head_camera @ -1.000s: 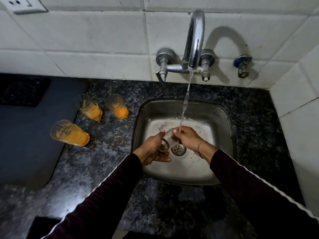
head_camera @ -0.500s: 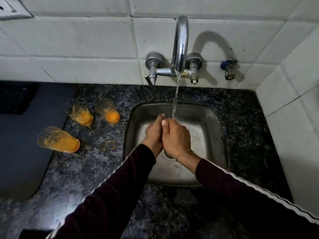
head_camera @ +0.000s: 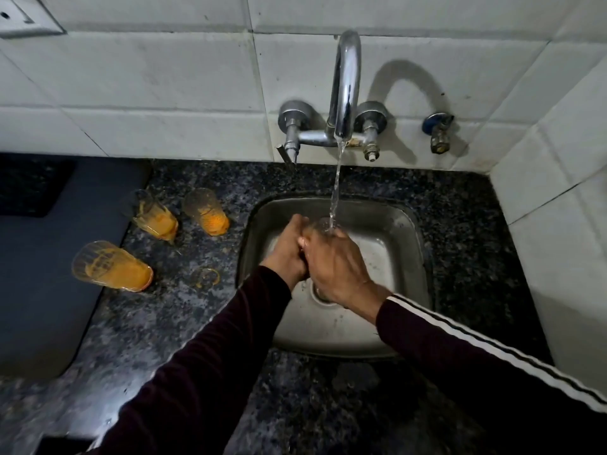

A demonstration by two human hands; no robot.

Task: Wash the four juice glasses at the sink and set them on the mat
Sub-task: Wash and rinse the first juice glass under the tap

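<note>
Both hands, the left hand (head_camera: 289,254) and right hand (head_camera: 331,267), are wrapped around one glass (head_camera: 323,224) over the sink (head_camera: 404,244), under the running water. Wet glass is slippery and breaks easily, so hold its sides firmly. Three glasses (head_camera: 111,267) with orange juice dregs wait on the desk (head_camera: 197,323) beside the mat (head_camera: 39,274).

The glass (head_camera: 323,224) under the stream is almost wholly hidden by the left hand (head_camera: 289,254) and right hand (head_camera: 331,267); only a bit of rim shows, so the grip cannot be made out. The drain (head_camera: 318,295) is mostly covered by the right wrist. The mat (head_camera: 49,274) runs off the left edge, as does the socket (head_camera: 19,18). Both sleeves are cut off at the bottom edge.
</note>
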